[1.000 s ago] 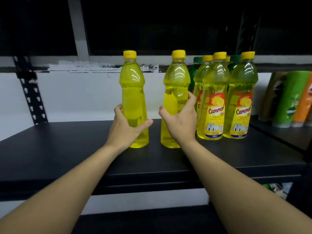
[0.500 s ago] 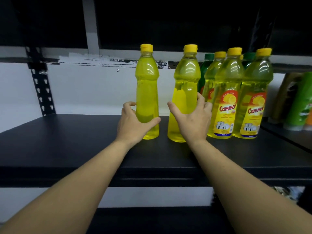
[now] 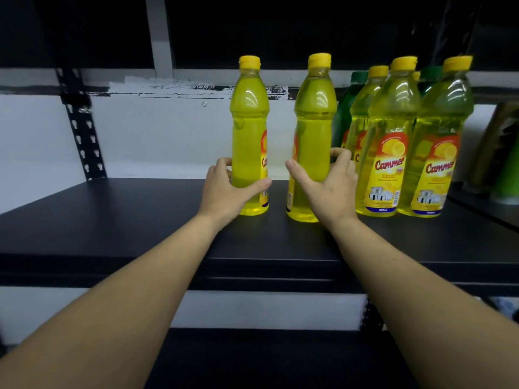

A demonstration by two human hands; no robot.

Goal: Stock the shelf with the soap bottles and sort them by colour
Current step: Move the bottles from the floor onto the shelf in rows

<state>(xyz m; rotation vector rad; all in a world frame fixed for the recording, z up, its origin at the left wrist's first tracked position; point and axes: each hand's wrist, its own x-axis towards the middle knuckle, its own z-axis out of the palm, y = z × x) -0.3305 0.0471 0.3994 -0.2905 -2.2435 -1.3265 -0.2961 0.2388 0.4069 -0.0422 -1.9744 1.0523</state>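
Now left hand (image 3: 227, 192) grips left bottle (image 3: 248, 130), right hand (image 3: 328, 189) right bottle (image 3: 314, 122).

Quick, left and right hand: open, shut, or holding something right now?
Left hand: fingers curled round the left bottle.
Right hand: fingers curled round the second bottle.

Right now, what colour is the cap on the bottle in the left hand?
Yellow; the cap shows best in the head view.

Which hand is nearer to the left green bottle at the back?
Right. The right hand, gripping the second yellow bottle, is just left of the left green bottle; the left hand grips the leftmost yellow bottle, farther left.
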